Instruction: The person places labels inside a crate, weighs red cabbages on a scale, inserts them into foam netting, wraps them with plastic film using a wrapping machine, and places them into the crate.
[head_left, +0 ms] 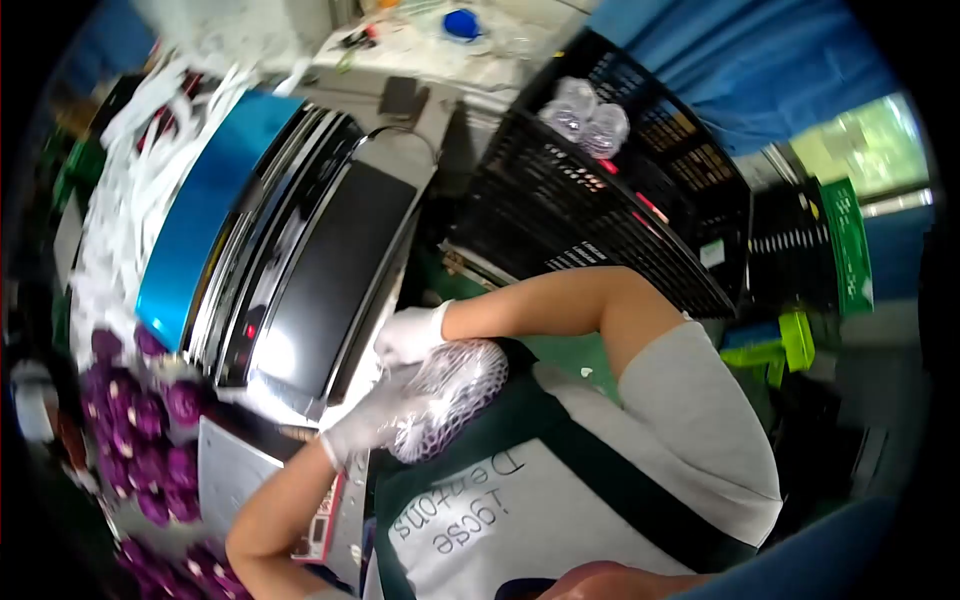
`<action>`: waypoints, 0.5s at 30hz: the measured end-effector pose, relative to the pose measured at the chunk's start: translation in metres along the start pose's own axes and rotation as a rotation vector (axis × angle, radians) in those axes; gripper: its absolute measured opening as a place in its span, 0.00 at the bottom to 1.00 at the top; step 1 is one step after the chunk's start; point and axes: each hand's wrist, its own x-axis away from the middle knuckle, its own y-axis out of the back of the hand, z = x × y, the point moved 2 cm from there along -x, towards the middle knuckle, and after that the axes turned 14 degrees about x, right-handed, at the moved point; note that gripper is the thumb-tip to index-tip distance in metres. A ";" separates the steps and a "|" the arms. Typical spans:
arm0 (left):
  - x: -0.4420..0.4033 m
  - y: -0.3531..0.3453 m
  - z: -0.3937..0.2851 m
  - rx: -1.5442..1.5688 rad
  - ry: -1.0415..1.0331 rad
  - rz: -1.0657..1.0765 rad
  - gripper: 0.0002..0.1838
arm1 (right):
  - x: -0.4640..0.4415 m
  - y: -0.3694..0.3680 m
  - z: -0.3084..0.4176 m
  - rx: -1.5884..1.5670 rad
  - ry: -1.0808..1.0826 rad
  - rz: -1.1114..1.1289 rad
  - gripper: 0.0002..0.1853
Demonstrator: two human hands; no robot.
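In front of my apron, a bundle point(455, 395) is wrapped in clear plastic over a white foam net, with a purple tint showing through. My gloved left hand point(370, 425) is closed around its left side. Just above the bundle, my gloved right hand point(412, 335) is curled in beside the machine's edge; whatever its fingers hold is hidden. A machine point(320, 285) with a black top and a blue cover stands at the left, close to both hands. Below it is a metal-topped plate point(235, 470), near my left forearm.
Purple round produce point(140, 440) is piled at the left. White strips point(150, 190) heap behind the blue cover. A black crate point(600, 190) at the upper right contains several wrapped bundles point(590, 115). A bright green object point(790, 340) is on the right. Blue curtain point(720, 70) hangs behind.
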 end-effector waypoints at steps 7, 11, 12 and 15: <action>0.022 -0.024 -0.016 0.214 -0.236 -0.245 0.35 | 0.060 -0.022 -0.053 -0.672 -0.049 0.523 0.20; -0.021 -0.065 -0.073 -0.457 -0.569 -0.298 0.44 | 0.111 0.014 -0.074 -1.041 0.025 0.205 0.22; -0.041 -0.073 -0.093 -0.782 -0.771 -0.346 0.40 | 0.119 0.010 -0.097 -0.964 -0.041 0.115 0.21; -0.095 -0.097 -0.158 -0.991 -1.079 -0.255 0.36 | 0.192 0.076 -0.090 -1.332 -0.429 0.015 0.18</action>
